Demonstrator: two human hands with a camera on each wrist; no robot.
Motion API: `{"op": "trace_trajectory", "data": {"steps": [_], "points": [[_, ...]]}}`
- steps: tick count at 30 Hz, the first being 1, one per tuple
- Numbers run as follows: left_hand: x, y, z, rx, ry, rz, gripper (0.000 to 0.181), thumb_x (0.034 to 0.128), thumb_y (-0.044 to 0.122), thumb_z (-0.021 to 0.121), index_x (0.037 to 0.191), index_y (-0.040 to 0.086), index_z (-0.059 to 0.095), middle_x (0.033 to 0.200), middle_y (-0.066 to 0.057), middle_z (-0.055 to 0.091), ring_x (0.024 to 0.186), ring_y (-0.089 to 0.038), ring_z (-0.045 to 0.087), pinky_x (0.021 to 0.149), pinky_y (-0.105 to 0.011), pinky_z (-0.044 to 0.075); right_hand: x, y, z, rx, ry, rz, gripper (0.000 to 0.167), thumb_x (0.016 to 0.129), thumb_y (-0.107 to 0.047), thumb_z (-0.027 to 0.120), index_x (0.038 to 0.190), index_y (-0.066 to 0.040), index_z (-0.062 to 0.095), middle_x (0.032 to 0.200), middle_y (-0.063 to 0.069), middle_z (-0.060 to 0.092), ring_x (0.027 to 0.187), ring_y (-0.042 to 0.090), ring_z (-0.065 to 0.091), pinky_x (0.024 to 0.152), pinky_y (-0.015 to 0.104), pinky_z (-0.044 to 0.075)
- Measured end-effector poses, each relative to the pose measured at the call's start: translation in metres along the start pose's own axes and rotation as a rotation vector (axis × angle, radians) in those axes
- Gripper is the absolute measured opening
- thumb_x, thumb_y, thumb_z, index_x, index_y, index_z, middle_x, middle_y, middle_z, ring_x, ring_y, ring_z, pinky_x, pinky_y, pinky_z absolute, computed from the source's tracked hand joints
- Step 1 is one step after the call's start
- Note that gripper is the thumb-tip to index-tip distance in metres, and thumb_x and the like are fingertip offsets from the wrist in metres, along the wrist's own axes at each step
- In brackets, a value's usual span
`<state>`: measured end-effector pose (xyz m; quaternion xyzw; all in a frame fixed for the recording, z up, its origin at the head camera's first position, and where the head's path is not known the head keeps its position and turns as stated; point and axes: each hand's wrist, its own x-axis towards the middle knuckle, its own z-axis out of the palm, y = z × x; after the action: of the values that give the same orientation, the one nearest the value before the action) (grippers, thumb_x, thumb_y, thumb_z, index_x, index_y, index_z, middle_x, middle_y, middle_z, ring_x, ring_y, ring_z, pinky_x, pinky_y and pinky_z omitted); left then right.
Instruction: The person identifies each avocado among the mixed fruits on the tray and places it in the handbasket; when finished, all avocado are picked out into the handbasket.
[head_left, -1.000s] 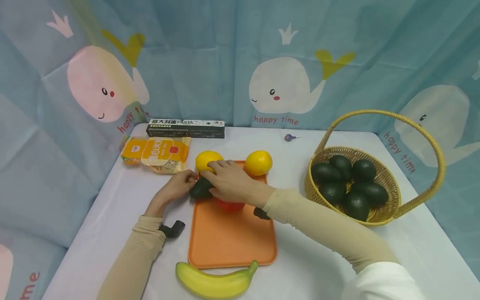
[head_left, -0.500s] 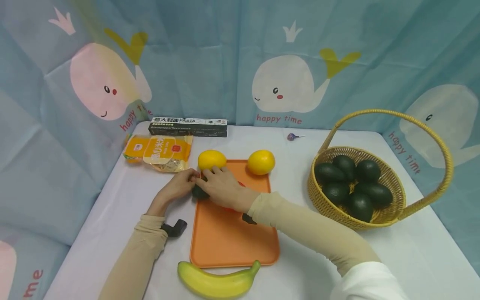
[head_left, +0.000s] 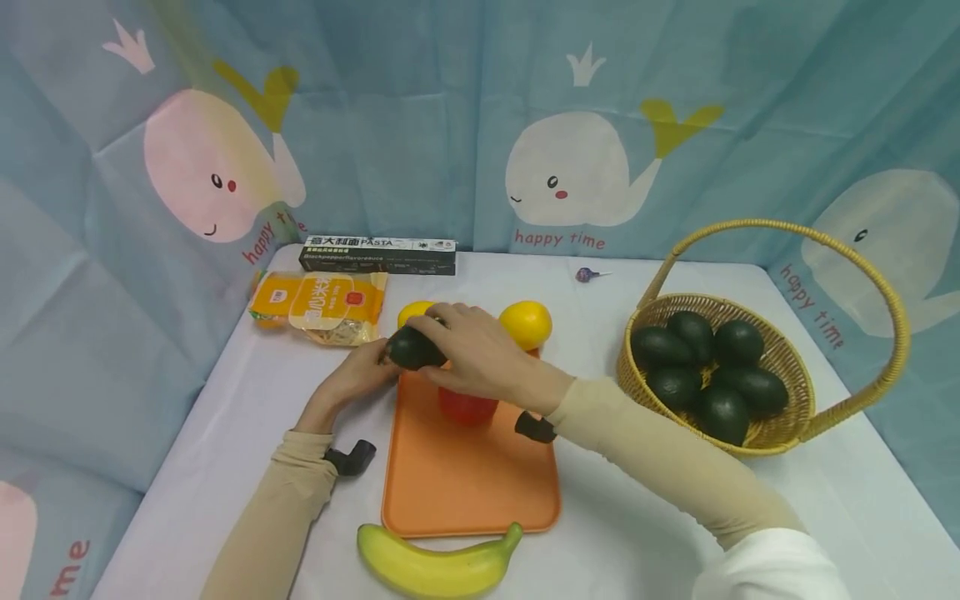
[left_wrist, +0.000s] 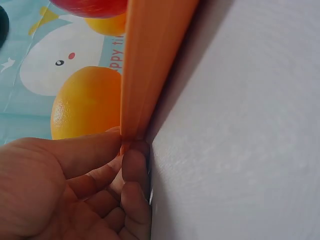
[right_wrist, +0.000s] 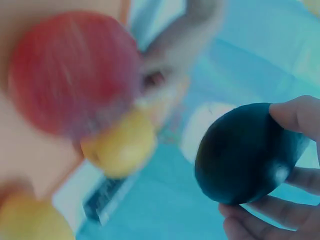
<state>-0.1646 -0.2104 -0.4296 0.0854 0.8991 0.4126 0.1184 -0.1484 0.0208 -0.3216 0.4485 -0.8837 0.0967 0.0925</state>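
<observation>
A dark green avocado is up off the orange tray, between the thumb and fingers of my right hand. The right wrist view shows the avocado gripped at one end. At the tray's far left corner, my left hand pinches the rim; the left wrist view has the thumb over the tray edge and curled fingers against its side. A red apple, partly hidden by my right hand, sits on the tray. Two lemons stand at its back, one right, one left and partly covered.
A wicker basket with a tall handle holds several avocados on the right. A banana lies before the tray. Back left are a yellow food packet and a pasta box. A lollipop lies behind.
My right hand has reached over the avocado, taken hold of it and raised it from the tray's far left corner. The left hand stays at that corner.
</observation>
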Motion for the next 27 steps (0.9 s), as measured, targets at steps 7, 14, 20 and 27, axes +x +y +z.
{"op": "trace_trajectory", "data": {"steps": [7,14,20,27], "points": [[0.001,0.001,0.001,0.006,-0.023,-0.072,0.033,0.0941,0.015,0.057,0.120,-0.006,0.057,0.098,-0.015,0.063,0.088,-0.021,0.057,0.081,-0.032,0.047,-0.062,0.051,-0.070,0.097,0.174,0.180,0.060,0.084,-0.032,0.075,0.134,-0.008,0.052,0.129,0.012,0.060,0.106,0.028,0.061,0.089,0.044,0.054],[0.000,0.003,-0.002,0.015,-0.025,-0.069,0.036,0.0943,0.016,0.056,0.122,-0.007,0.057,0.100,-0.017,0.064,0.090,-0.023,0.057,0.082,-0.034,0.047,-0.150,0.113,-0.105,0.064,0.106,0.534,0.065,0.086,-0.033,0.072,0.139,-0.006,0.046,0.128,0.019,0.059,0.100,0.037,0.062,0.081,0.055,0.049],[-0.001,0.004,-0.005,0.021,-0.024,-0.090,0.036,0.0953,0.015,0.056,0.123,-0.006,0.056,0.101,-0.017,0.063,0.090,-0.022,0.056,0.082,-0.034,0.046,-0.190,0.129,-0.091,0.042,-0.064,0.566,0.067,0.091,-0.039,0.066,0.146,-0.010,0.041,0.133,0.023,0.052,0.106,0.041,0.059,0.083,0.059,0.047],[0.000,0.004,-0.002,0.019,-0.035,-0.062,0.034,0.0948,0.015,0.056,0.120,-0.007,0.056,0.098,-0.016,0.063,0.088,-0.022,0.056,0.079,-0.031,0.046,-0.200,0.133,-0.072,-0.025,-0.164,0.520,0.064,0.087,-0.030,0.072,0.141,-0.006,0.047,0.126,0.025,0.058,0.099,0.041,0.065,0.078,0.055,0.053]]}}
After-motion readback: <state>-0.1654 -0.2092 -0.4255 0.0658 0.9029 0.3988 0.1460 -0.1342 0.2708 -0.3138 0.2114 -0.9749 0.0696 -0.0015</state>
